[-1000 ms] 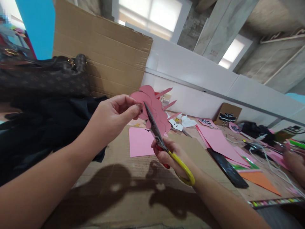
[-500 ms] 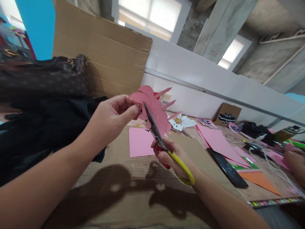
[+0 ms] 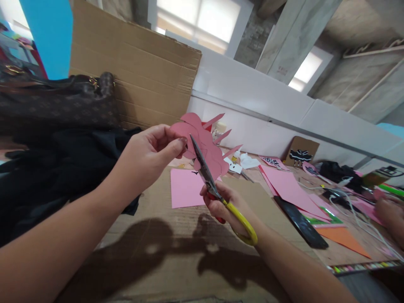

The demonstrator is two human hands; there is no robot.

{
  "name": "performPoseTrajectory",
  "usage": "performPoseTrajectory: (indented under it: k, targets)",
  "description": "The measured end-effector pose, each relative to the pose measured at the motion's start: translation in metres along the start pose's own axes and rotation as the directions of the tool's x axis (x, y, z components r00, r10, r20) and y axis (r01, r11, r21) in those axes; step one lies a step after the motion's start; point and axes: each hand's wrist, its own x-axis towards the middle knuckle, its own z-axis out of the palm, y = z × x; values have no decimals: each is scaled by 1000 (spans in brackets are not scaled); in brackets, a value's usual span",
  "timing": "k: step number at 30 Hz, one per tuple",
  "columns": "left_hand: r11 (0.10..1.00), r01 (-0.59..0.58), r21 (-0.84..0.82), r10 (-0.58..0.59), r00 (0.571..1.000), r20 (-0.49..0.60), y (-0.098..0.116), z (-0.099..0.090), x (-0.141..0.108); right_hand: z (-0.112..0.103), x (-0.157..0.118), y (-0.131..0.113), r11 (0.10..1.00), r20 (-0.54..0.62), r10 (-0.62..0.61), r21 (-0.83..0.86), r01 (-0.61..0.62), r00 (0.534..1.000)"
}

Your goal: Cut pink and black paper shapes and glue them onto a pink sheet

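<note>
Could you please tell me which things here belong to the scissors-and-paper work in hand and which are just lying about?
In the job:
scissors, in the right hand
pink paper cut-out, pinched by the left hand
pink sheet below, possibly

Apparently just lying about:
brown handbag
black cloth
dark flat slab
orange sheet

Bright windows up top, conc. pillar, white partition w/ grey rail.
</note>
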Motion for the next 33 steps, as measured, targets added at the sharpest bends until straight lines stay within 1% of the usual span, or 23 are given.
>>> performPoseTrajectory:
  k: [8, 15, 21, 28, 33]
  targets:
    - [1000, -15, -4, 15, 1000, -2, -3, 0, 1, -1, 0, -2, 999, -10, 32, -19, -32, 999]
    - [999, -32, -16, 32, 999, 5, -2, -1, 0, 0, -1, -2, 1000, -19, 2, -22, -3, 1000]
    - [1000, 25, 11, -25, 1000, 9, 4, -1, -2, 0, 1, -1, 999, -26, 25, -33, -26, 999]
    - [1000, 22, -2, -22, 1000, -5, 1, 0, -1, 1, -1, -1, 998, -35, 39, -39, -40, 999]
    - [1000, 21, 4, -21, 1000, 1, 4, 2, -1, 2, 0, -1, 997, -42, 63, -36, -64, 997]
